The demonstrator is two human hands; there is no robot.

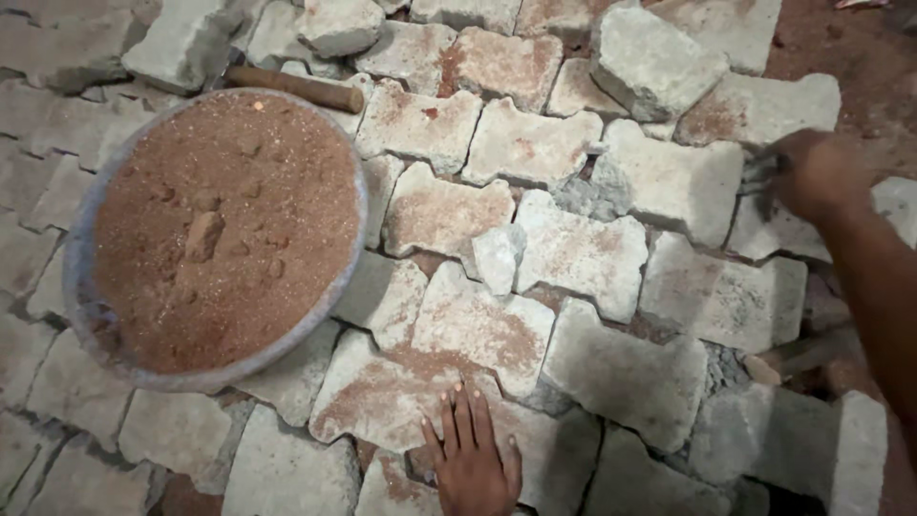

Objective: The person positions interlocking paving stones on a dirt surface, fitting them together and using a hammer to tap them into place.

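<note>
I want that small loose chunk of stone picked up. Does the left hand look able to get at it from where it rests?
Probably yes: the left hand lies flat on a paver, and only bare pavers lie between it and the stone chunk.

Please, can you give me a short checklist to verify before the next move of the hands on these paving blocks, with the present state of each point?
1. Left hand rests flat on a paving block, fingers spread: ok.
2. Right hand is at the edge of a block on the upper right; what it grips is blurred: cannot tell.
3. Small loose fragment lies on top of the laid blocks, in the working area: not ok.
4. Pan of reddish sand sits on the blocks, full, beside the left hand's reach: ok.
5. Wooden handle lies behind the pan, clear of both hands: ok.
6. Blocks near the lower right look uneven, with open gaps: not ok.
</note>
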